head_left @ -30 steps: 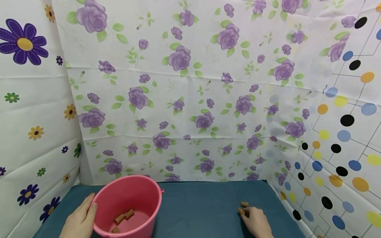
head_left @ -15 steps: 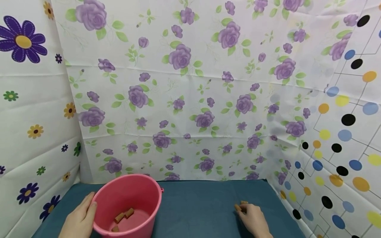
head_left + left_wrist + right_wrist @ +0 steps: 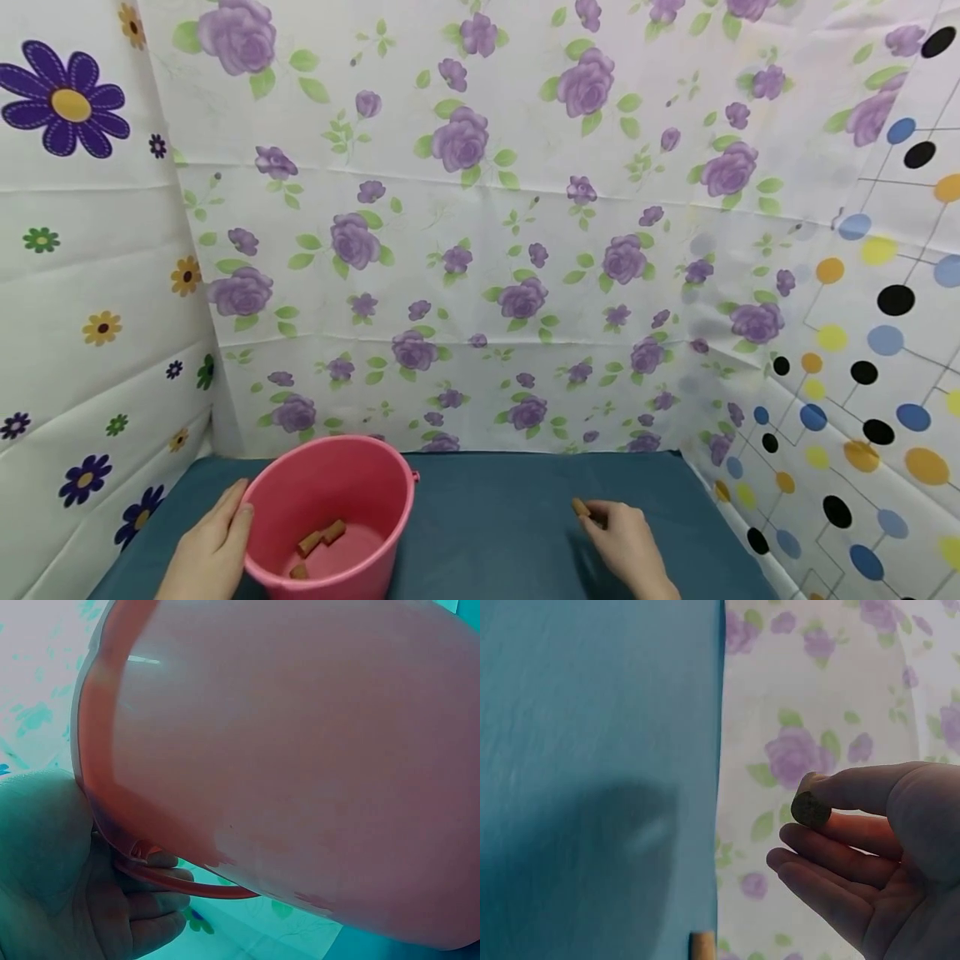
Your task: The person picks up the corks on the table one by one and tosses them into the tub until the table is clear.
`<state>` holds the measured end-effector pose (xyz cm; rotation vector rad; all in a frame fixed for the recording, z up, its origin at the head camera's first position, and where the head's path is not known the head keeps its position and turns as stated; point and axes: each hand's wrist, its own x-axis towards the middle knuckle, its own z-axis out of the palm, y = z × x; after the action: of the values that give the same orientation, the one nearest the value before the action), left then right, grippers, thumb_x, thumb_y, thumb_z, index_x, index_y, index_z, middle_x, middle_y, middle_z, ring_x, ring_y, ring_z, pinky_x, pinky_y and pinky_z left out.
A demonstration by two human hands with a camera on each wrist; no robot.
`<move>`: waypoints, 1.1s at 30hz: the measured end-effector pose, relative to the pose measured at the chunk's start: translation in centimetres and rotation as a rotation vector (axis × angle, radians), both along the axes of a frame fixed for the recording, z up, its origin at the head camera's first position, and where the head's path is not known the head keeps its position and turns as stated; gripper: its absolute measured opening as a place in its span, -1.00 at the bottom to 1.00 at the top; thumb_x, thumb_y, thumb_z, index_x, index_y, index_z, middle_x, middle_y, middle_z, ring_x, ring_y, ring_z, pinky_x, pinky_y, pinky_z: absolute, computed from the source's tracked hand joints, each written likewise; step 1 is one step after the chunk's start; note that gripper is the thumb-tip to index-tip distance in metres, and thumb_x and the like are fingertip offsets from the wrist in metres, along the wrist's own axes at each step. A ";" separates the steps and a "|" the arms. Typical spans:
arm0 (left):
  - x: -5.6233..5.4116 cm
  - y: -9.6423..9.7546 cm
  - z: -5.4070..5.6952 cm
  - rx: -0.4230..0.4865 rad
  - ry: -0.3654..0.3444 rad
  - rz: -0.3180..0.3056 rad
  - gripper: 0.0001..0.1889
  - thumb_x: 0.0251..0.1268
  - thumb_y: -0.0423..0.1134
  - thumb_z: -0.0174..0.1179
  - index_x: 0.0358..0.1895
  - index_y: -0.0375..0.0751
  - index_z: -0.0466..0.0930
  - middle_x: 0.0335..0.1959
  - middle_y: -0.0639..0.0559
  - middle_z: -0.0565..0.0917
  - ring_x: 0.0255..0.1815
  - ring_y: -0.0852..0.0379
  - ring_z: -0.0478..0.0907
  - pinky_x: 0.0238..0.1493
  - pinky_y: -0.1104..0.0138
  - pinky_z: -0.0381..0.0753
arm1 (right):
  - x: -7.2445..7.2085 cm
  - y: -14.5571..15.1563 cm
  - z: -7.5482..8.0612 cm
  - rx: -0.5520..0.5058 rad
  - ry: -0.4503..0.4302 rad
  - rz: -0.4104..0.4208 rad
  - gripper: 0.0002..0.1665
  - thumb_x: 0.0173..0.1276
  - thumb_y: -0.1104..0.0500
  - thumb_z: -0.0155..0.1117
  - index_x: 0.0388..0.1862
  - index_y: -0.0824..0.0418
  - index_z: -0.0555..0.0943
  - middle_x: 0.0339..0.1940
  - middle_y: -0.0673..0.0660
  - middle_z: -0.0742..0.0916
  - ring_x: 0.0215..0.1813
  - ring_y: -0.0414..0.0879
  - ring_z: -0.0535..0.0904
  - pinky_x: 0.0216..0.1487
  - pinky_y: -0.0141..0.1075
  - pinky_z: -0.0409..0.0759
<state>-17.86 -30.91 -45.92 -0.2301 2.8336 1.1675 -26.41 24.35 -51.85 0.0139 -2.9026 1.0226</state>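
Note:
A pink bucket (image 3: pixel 390 542) stands on the left of the table, with several corks (image 3: pixel 309 543) lying on its bottom. At its left side, my left hand (image 3: pixel 206 542) holds the rim. In the left wrist view, the fingers (image 3: pixel 154 907) of that hand lie by the bucket's thin handle (image 3: pixel 202 889), under the rim. My right hand (image 3: pixel 626 537) pinches a cork (image 3: pixel 810 802) between thumb and fingers, raised over the right part of the table. Another cork (image 3: pixel 702 946) lies on the table below it, hidden behind the hand in the head view.
A dark blue-green cloth (image 3: pixel 480 533) covers the table. Behind it hangs a white sheet with purple roses (image 3: pixel 457 292). Patterned sheets close off both sides, one with daisies (image 3: pixel 97 329) at left, one with coloured dots (image 3: pixel 862 375) at right.
My right hand has picked up one cork and moved it left and up, away from the other cork. My left hand stays at the bucket; the head view has shifted slightly.

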 end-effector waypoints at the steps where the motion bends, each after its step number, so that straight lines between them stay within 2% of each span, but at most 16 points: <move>1: 0.0 0.0 0.0 0.001 0.000 -0.001 -0.14 0.81 0.20 -0.42 0.64 -0.63 -0.14 0.61 -0.65 -0.02 0.61 -0.64 -0.03 0.47 -0.42 0.18 | 0.1 -0.3 0.2 0.001 0.004 0.010 -0.72 0.44 0.22 0.49 0.05 0.34 0.82 -0.24 0.10 0.86 -0.29 -0.10 0.78 -0.34 -0.15 0.79; 10: 0.7 0.0 0.3 0.025 0.010 0.006 -0.15 0.80 0.20 -0.46 0.68 -0.56 -0.16 0.66 -0.60 -0.07 0.64 -0.60 -0.08 0.51 -0.41 0.10 | 0.7 -2.8 1.8 -0.026 0.089 0.085 -0.69 0.46 0.17 0.50 0.11 0.27 0.82 -0.17 0.09 0.87 -0.25 -0.14 0.78 -0.36 -0.23 0.77; 18: 0.9 0.5 0.6 0.040 0.090 0.021 -0.22 0.83 0.12 -0.42 0.69 -0.52 -0.13 0.68 -0.55 -0.04 0.67 -0.55 -0.06 0.54 -0.38 0.11 | 1.8 -5.3 4.0 -0.009 0.178 0.122 -0.68 0.46 0.18 0.50 0.14 0.24 0.82 -0.10 0.07 0.87 -0.28 -0.24 0.72 -0.36 -0.31 0.72; 21: 0.7 0.7 0.7 0.033 0.105 0.026 -0.24 0.84 0.09 -0.41 0.70 -0.51 -0.12 0.68 -0.53 -0.04 0.67 -0.53 -0.06 0.55 -0.37 0.09 | 1.9 -6.0 4.9 -0.003 0.211 0.127 -0.67 0.46 0.17 0.51 0.14 0.22 0.82 -0.09 0.05 0.87 -0.26 -0.27 0.72 -0.33 -0.33 0.73; 33: 1.0 0.8 0.7 0.026 0.112 0.032 -0.26 0.84 0.07 -0.40 0.69 -0.50 -0.10 0.69 -0.52 -0.04 0.69 -0.51 -0.07 0.57 -0.35 0.06 | 3.2 -9.8 7.4 -0.078 0.313 0.211 -0.70 0.46 0.17 0.52 0.13 0.18 0.83 -0.03 0.07 0.85 -0.08 -0.11 0.81 -0.12 -0.28 0.82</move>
<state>-16.83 -30.16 -45.23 -0.2157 2.9187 1.2622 -23.21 14.55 -44.45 0.4439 -2.6146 1.0530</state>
